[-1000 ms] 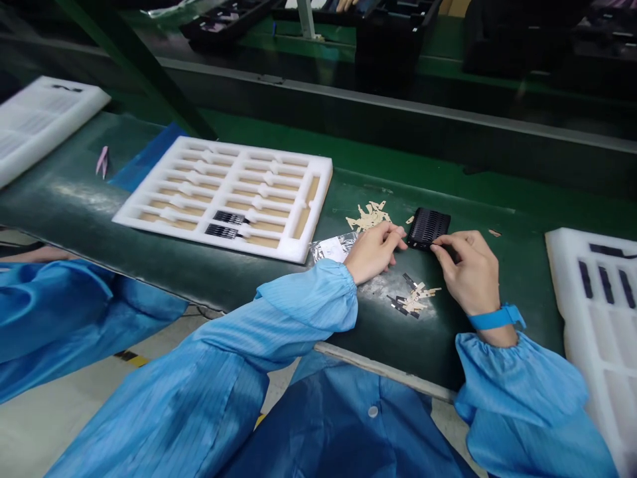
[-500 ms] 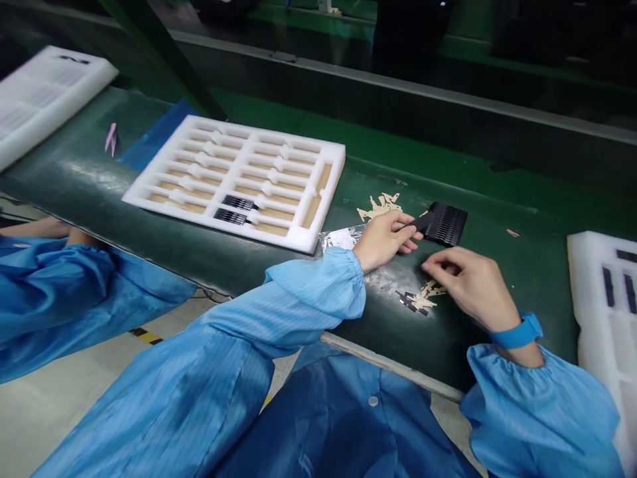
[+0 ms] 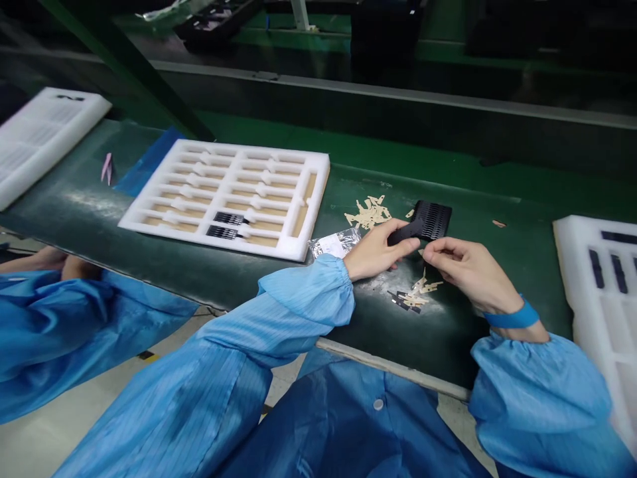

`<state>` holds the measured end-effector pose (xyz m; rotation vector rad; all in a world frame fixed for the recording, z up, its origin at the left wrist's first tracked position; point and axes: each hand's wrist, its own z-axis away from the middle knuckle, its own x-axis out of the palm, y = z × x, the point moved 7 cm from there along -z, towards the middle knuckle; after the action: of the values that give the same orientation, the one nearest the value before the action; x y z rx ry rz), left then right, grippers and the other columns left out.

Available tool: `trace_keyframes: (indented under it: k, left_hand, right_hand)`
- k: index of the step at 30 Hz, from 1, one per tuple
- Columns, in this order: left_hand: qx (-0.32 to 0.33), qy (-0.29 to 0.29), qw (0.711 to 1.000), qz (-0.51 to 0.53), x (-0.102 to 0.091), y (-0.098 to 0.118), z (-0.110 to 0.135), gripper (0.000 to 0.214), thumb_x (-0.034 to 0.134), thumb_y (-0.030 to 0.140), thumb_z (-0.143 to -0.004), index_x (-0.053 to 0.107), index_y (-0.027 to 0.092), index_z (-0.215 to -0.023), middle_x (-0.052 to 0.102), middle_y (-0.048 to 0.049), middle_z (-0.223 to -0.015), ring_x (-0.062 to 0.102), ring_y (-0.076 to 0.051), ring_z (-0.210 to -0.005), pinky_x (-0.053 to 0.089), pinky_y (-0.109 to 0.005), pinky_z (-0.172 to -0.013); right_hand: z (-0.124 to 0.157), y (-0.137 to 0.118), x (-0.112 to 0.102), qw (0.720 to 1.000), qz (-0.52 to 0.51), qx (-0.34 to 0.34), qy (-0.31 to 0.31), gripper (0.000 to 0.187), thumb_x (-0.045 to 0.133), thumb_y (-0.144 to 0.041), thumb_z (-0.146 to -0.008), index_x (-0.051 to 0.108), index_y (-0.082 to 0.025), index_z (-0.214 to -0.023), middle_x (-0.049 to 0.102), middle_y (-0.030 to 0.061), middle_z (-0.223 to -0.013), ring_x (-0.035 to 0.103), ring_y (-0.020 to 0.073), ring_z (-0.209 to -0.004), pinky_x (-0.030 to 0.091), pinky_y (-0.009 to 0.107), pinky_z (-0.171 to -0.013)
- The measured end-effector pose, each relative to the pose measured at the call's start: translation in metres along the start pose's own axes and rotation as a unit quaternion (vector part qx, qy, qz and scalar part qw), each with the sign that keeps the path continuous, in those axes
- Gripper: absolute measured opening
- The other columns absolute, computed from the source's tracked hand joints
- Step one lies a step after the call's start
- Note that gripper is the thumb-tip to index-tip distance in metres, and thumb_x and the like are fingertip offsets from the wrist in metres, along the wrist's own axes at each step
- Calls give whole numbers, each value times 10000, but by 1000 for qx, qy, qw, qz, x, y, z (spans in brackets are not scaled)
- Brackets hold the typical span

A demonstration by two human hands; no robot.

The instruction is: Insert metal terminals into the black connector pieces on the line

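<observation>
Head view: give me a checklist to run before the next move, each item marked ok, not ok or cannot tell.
1. Left hand holds black comb-like part by its handle: ok.
2. Shape of the small piece pinched in the right hand: cannot tell, mostly hidden.
3. Slots of the comb-like part undamaged: cannot tell, too fine.
4. Near pile sorted by colour: not ok, tan and black lie jumbled.
5. White tray lying flat: ok.
6. Plastic bag well away from left wrist: not ok, right beside it.
</observation>
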<state>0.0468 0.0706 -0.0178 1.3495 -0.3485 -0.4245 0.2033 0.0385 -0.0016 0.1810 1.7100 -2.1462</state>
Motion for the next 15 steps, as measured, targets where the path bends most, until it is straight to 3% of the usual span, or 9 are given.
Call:
trace_keyframes:
  k: [2, 5, 10, 13, 15]
  left_hand:
    - [22, -25, 998, -52, 3, 2, 2, 365, 725, 401, -832, 623, 150, -1076, 599, 12, -812, 528, -69, -639, 446, -189, -591]
    - [44, -27, 993, -107, 3, 2, 3, 321, 726, 426, -809, 658, 134, -925, 627, 0, -819, 533, -89, -705, 412, -195, -625]
    - [43, 6, 989, -143, -1, 0, 2, 283, 665, 415, -827, 588, 146, -786, 565, 20, -706, 491, -97, -667, 344, -212, -592]
    - [32, 24, 987, -155, -4, 1, 2, 232, 654, 361, -801, 552, 157, -754, 522, 35, -667, 458, -94, -644, 330, -222, -584]
    - [29, 32, 986, -162, -5, 2, 2, 195, 645, 322, -780, 543, 160, -739, 519, 37, -662, 455, -95, -643, 331, -226, -590]
  right_hand:
    - [0, 7, 3, 996, -76, 52, -19, 400, 761, -548, -769, 683, -163, -845, 519, -10, -580, 391, 90, -483, 260, 226, -432]
    - [1, 13, 9, 988, -119, 96, -36, 396, 791, -522, -728, 665, -160, -825, 441, -44, -499, 327, 70, -437, 188, 208, -397]
    - [3, 10, 19, 981, -152, 103, -64, 395, 824, -437, -699, 623, -169, -909, 629, 5, -691, 369, 51, -448, 240, 187, -385]
    - [6, 8, 25, 979, -132, 111, -109, 445, 857, -363, -654, 599, -171, -962, 660, 16, -759, 443, 66, -497, 289, 175, -396]
    - [7, 6, 24, 982, -101, 106, -117, 379, 822, -362, -698, 619, -154, -942, 669, 36, -785, 455, 66, -511, 298, 174, -401]
